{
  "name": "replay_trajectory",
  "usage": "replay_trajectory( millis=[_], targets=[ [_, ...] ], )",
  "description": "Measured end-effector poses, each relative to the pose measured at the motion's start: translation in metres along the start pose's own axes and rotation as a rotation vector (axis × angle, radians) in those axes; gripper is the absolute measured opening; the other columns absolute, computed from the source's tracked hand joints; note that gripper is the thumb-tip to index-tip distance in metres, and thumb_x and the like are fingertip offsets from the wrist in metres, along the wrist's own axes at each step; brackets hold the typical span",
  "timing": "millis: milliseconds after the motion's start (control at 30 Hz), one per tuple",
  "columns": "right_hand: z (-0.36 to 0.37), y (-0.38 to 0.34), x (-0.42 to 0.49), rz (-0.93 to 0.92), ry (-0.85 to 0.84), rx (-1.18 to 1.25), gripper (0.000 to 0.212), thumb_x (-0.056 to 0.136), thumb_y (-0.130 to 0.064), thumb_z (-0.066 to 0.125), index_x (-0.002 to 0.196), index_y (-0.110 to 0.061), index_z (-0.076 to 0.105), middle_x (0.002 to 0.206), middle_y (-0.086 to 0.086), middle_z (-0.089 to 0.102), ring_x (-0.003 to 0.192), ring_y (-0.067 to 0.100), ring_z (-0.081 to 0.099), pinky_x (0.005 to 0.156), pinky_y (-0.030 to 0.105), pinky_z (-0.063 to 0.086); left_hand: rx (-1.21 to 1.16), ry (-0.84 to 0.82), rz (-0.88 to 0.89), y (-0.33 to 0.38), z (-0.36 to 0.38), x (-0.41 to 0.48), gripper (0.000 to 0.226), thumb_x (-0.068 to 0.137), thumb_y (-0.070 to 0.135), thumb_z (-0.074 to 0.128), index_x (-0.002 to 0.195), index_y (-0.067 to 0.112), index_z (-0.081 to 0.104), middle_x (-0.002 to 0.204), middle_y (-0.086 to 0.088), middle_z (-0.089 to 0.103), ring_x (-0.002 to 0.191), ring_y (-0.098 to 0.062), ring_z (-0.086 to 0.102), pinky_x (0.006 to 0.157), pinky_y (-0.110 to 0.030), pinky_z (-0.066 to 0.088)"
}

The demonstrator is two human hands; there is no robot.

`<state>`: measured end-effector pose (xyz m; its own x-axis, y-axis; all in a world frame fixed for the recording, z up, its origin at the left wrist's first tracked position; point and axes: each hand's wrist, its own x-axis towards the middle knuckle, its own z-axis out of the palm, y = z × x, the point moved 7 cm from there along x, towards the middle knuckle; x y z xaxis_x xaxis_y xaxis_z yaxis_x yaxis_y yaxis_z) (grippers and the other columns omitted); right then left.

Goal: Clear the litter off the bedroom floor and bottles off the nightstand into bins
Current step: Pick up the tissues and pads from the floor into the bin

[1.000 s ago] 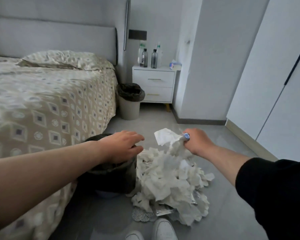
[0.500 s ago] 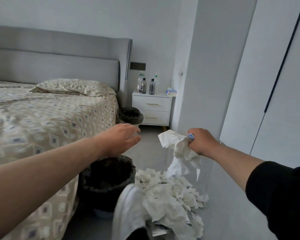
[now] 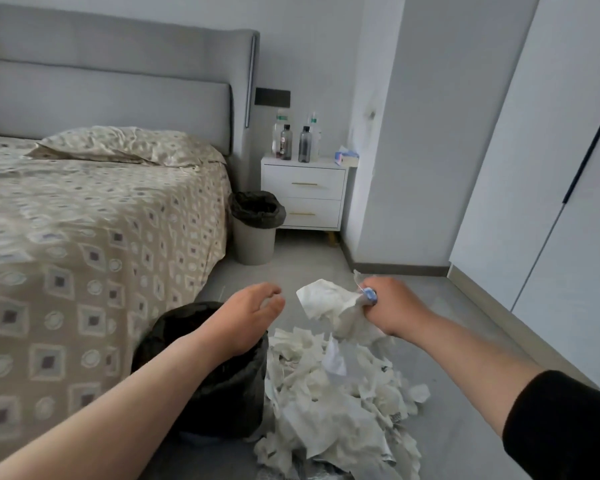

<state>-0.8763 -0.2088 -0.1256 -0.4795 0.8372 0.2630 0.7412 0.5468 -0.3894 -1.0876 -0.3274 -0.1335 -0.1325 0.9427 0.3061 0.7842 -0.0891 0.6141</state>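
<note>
A heap of white tissue litter [image 3: 336, 407] lies on the grey floor beside a near bin lined with a black bag [image 3: 229, 386]. My right hand [image 3: 392, 303] grips a bunch of crumpled tissues [image 3: 329, 303] with a small blue item, held above the heap. My left hand [image 3: 250, 313] hovers over the near bin's rim, fingers loosely curled and holding nothing. Several bottles [image 3: 295, 142] stand on the white nightstand [image 3: 305, 195] at the far wall. A second bin with a black liner [image 3: 257, 230] stands between the bed and the nightstand.
The bed with a patterned cover [image 3: 84, 244] fills the left side. A tissue box [image 3: 347, 158] sits on the nightstand's right end. A wall corner [image 3: 413, 168] and white wardrobe doors [image 3: 551, 202] bound the right side of the floor strip.
The view has tilted up and then partly back down. My right hand keeps its grip on the tissues. My left hand stays over the near bin.
</note>
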Motion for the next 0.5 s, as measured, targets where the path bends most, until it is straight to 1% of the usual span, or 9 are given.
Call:
replay_trajectory(
  millis=[67,133,200,267,333,367,433,500],
  targets=[
    [0.012,0.007,0.007,0.021,-0.004,0.031,0.019,0.076,-0.012,0.053,0.060,-0.014,0.042,0.063,0.003,0.053,0.059,0.021,0.047,0.050,0.031,0.031,-0.016,-0.019,-0.020,-0.009,0.014,0.009,0.038,0.096,0.041,0.043,0.125,0.020,0.055,0.114,0.014,0.053,0.110,-0.006,0.051,0.088,-0.021,0.036],
    [0.022,0.015,0.015,0.037,-0.004,0.062,0.015,0.076,-0.011,0.054,0.063,-0.011,0.046,0.064,0.005,0.054,0.059,0.022,0.048,0.052,0.031,0.032,-0.059,0.007,-0.040,-0.020,0.017,0.017,0.039,0.096,0.041,0.044,0.130,0.022,0.053,0.118,0.016,0.051,0.111,-0.002,0.048,0.090,-0.020,0.034],
    [0.029,0.024,0.020,0.045,0.024,0.086,0.017,0.076,-0.011,0.056,0.064,-0.009,0.045,0.061,0.003,0.051,0.056,0.019,0.044,0.050,0.030,0.030,-0.147,0.049,-0.094,-0.037,0.016,0.018,0.038,0.096,0.040,0.046,0.129,0.025,0.053,0.119,0.018,0.054,0.111,-0.001,0.051,0.090,-0.020,0.036],
    [0.036,0.031,0.023,0.042,0.059,0.116,0.024,0.077,-0.010,0.057,0.060,-0.010,0.039,0.055,-0.001,0.042,0.052,0.014,0.034,0.046,0.024,0.022,-0.250,0.119,-0.159,-0.058,0.015,0.013,0.035,0.095,0.037,0.049,0.127,0.026,0.055,0.116,0.018,0.059,0.112,-0.001,0.053,0.090,-0.020,0.038],
    [0.045,0.035,0.023,0.039,0.068,0.145,0.025,0.076,-0.008,0.057,0.060,-0.008,0.037,0.054,-0.002,0.038,0.050,0.012,0.029,0.046,0.024,0.025,-0.329,0.168,-0.205,-0.078,0.018,0.003,0.031,0.094,0.035,0.050,0.123,0.028,0.058,0.112,0.019,0.061,0.112,0.000,0.054,0.091,-0.021,0.039],
    [0.049,0.037,0.022,0.042,0.062,0.159,0.024,0.076,-0.007,0.057,0.062,-0.006,0.038,0.054,0.000,0.039,0.051,0.012,0.029,0.046,0.024,0.026,-0.342,0.170,-0.214,-0.085,0.020,-0.001,0.030,0.094,0.035,0.051,0.122,0.030,0.058,0.112,0.020,0.061,0.113,0.000,0.054,0.091,-0.020,0.040],
    [0.058,0.040,0.023,0.057,0.046,0.166,0.019,0.076,-0.007,0.059,0.066,-0.001,0.044,0.058,0.011,0.045,0.053,0.013,0.032,0.047,0.024,0.023,-0.307,0.161,-0.224,-0.099,0.020,-0.004,0.032,0.092,0.036,0.051,0.123,0.031,0.057,0.114,0.019,0.061,0.113,-0.001,0.054,0.094,-0.022,0.041],
    [0.062,0.039,0.025,0.076,0.040,0.175,0.013,0.076,-0.006,0.060,0.071,0.001,0.051,0.067,0.018,0.054,0.056,0.015,0.037,0.051,0.029,0.026,-0.236,0.184,-0.252,-0.115,0.012,-0.005,0.036,0.091,0.038,0.051,0.126,0.030,0.056,0.116,0.016,0.060,0.112,-0.003,0.054,0.096,-0.027,0.042]
  ],
)
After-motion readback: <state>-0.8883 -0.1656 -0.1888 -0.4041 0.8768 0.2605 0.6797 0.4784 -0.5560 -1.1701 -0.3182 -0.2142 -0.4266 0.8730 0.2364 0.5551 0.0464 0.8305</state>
